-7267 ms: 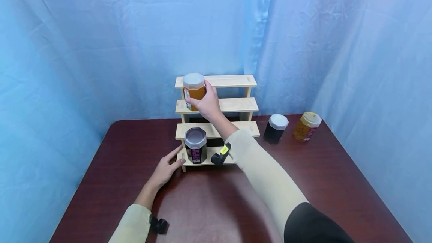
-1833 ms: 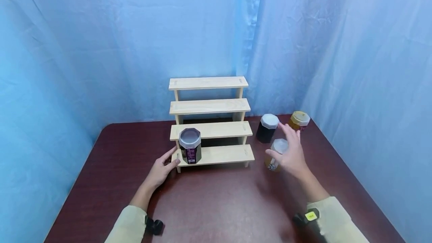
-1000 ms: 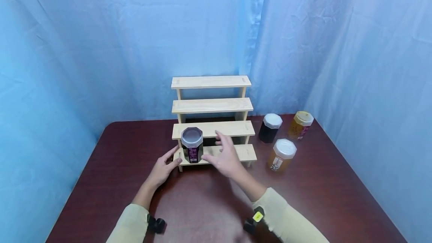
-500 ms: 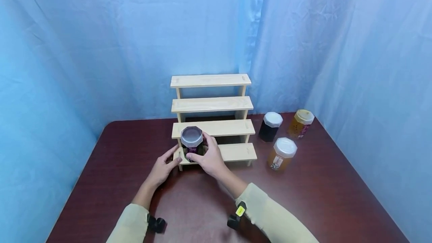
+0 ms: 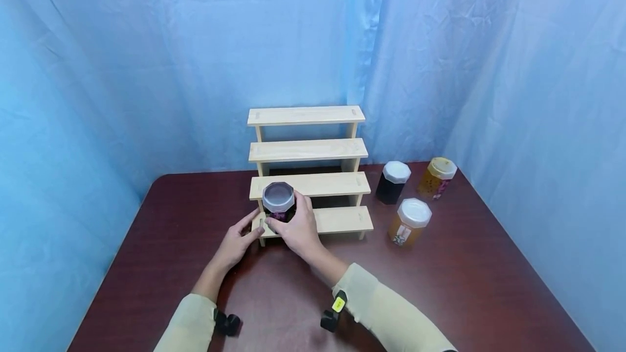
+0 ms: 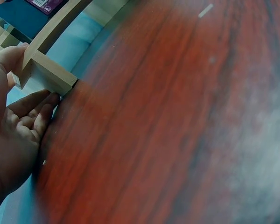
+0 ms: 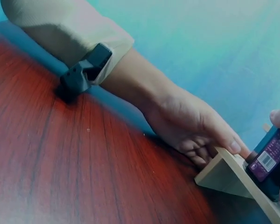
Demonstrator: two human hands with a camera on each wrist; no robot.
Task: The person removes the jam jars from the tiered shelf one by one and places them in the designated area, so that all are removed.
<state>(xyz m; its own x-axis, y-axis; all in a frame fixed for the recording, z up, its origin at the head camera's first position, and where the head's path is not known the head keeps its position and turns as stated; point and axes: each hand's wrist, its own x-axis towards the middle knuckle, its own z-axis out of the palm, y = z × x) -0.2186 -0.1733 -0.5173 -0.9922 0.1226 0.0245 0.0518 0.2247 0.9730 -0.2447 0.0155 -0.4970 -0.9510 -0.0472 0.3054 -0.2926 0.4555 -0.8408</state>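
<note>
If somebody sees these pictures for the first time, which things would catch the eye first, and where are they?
The eye goes first to the pale wooden stepped rack at the back middle of the dark red table. On its lowest step, at the left end, the right hand grips a dark jar with a grey lid, while the left hand touches the rack's left end. Right of the rack, three more jars stand on the table: a black jar, an amber jar and a yellow-lidded jar.

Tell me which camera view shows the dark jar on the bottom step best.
The head view: the dark jar shows whole with its lid, gripped by the right hand on the wooden rack. The right wrist view catches only its purple label; the left wrist view, just a label corner at the frame's top edge.
</note>
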